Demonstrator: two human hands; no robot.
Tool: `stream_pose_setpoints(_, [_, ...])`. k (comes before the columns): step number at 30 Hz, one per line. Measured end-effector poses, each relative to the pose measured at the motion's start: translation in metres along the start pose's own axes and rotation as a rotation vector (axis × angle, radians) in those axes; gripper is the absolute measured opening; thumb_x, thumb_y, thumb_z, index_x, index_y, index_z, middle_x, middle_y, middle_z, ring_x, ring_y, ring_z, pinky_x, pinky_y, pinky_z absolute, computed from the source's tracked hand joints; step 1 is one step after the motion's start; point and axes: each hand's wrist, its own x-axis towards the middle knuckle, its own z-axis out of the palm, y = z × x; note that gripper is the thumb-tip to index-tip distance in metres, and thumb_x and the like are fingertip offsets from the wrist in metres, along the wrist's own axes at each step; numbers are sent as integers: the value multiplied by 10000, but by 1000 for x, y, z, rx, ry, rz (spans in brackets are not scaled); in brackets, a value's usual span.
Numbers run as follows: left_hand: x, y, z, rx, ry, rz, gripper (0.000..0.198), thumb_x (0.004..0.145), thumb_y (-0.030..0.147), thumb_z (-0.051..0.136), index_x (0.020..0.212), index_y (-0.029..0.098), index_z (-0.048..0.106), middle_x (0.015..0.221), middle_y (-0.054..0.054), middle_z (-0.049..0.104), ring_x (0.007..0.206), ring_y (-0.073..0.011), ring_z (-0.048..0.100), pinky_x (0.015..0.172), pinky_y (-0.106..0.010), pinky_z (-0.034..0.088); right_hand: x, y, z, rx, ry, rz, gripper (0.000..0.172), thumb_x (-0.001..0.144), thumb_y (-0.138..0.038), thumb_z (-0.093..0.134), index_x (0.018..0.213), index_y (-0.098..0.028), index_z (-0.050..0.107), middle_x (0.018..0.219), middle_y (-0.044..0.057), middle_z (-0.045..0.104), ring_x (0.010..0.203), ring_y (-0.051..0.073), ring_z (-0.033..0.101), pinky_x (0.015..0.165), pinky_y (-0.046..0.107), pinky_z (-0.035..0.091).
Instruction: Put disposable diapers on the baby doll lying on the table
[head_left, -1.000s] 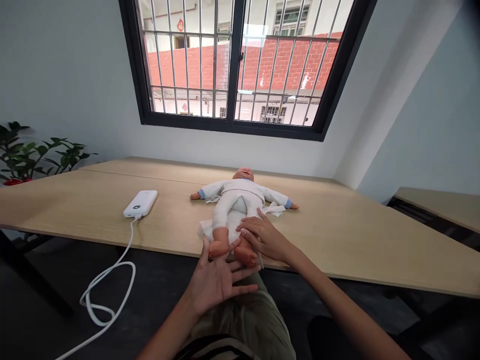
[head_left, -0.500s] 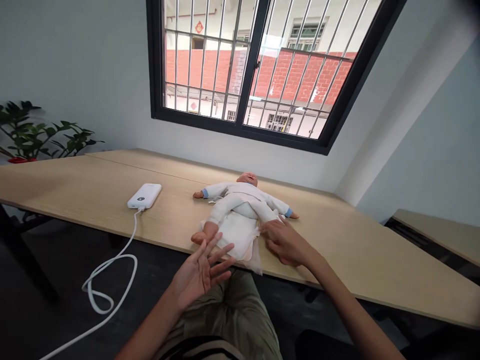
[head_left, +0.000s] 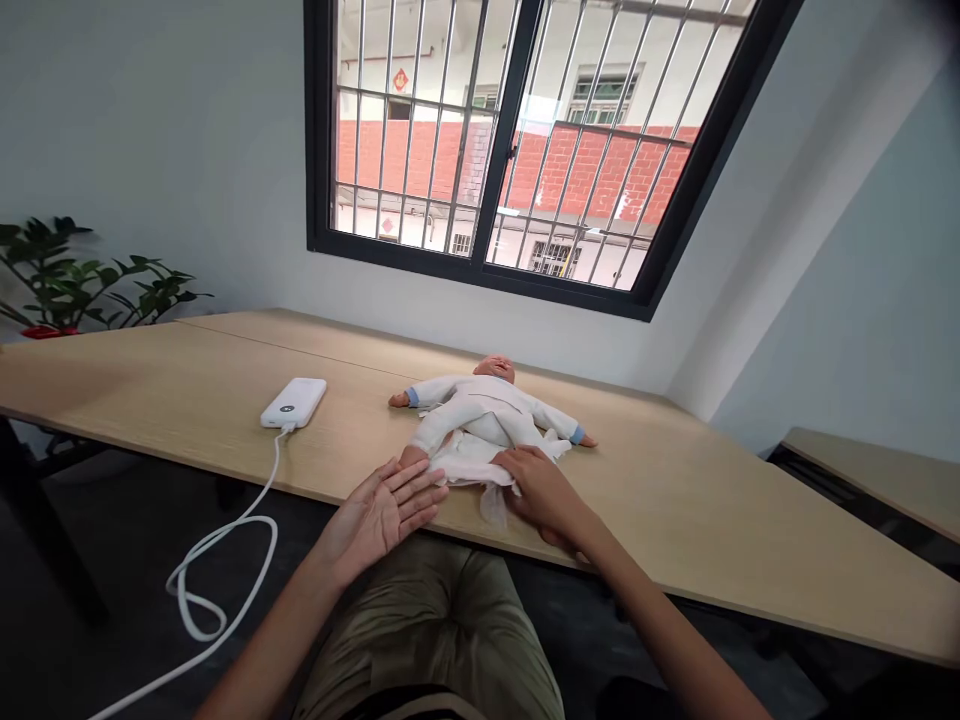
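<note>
A baby doll (head_left: 491,405) in a white suit with blue cuffs lies on its back, head toward the window and legs toward me. Between and under its legs is a white diaper (head_left: 469,465), its near edge bunched up. My right hand (head_left: 536,492) is closed on the diaper's near right edge, and a thin translucent flap hangs below. Palm up with fingers stretched, my left hand (head_left: 386,510) is at the doll's left-side foot, which it partly hides. The doll's other foot is hidden near my right hand.
A white power bank (head_left: 295,402) with a white cable (head_left: 266,490) lies on the wooden table (head_left: 675,490) at left, the cable dropping over the front edge. A potted plant (head_left: 71,280) stands at far left. Behind the table is a barred window (head_left: 487,140).
My right hand has moved slightly left and down and now bunches the diaper's near edge, which lay flatter before. My left hand has shifted a little left, still open.
</note>
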Motion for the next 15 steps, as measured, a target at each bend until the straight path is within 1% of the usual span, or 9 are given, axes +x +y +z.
stream_pose_setpoints(1, [1,3,0,19,1,4,565,1002,319,410,1488,51,306,1409,-198,522,1206,-288,598,941,-351,527,-3,6,-5,77,43,13,279,747,-51,460,959,-179,587,962,69,666,939,227,592,968,388,401])
stream_pose_setpoints(3, [1,6,-1,65,-6,1,554,992,309,427,1466,36,343,1413,-207,515,1218,-293,588,977,-363,503,-10,18,-14,228,100,38,216,736,-48,409,817,-195,546,853,39,635,817,199,563,863,343,425])
stream_pose_setpoints(4, [1,7,0,91,-8,-8,538,987,308,433,1448,36,373,1414,-209,513,1217,-295,589,985,-370,495,-14,24,-18,300,110,58,182,738,-60,396,759,-201,509,792,24,602,748,186,533,796,322,428])
stream_pose_setpoints(6, [-1,7,2,153,-8,-23,487,977,311,449,1388,51,455,1410,-205,518,1201,-296,599,992,-381,485,-19,32,-23,418,124,110,138,764,-100,396,711,-212,456,725,6,539,670,173,473,691,295,409])
stream_pose_setpoints(8, [-3,7,9,242,-4,-8,426,955,311,493,1309,78,540,1381,-193,550,1159,-296,623,979,-389,485,-23,36,-26,488,157,151,128,809,-143,403,724,-217,465,725,3,525,669,174,456,669,289,399])
stream_pose_setpoints(10, [-3,7,20,394,-4,44,387,917,304,567,1246,103,601,1295,-180,616,1091,-299,650,947,-403,492,-25,38,-28,527,183,166,140,847,-181,411,781,-220,528,777,13,566,715,185,484,710,294,416])
stream_pose_setpoints(12, [4,10,33,597,4,167,336,847,282,666,1142,121,675,1134,-152,688,1020,-295,655,913,-390,490,-25,38,-31,572,192,173,168,865,-219,432,873,-226,599,844,21,621,762,196,525,761,300,437])
stream_pose_setpoints(14, [20,15,43,796,36,392,238,758,241,748,975,144,738,1004,-117,699,1025,-291,614,932,-360,453,-23,40,-32,613,219,200,179,855,-250,469,903,-225,640,873,28,655,790,205,550,786,302,451])
stream_pose_setpoints(15, [31,19,47,884,58,528,196,710,216,778,895,158,748,992,-107,688,1065,-298,576,968,-352,419,-22,42,-32,631,244,223,167,838,-264,494,880,-221,649,864,31,663,790,208,554,784,300,455])
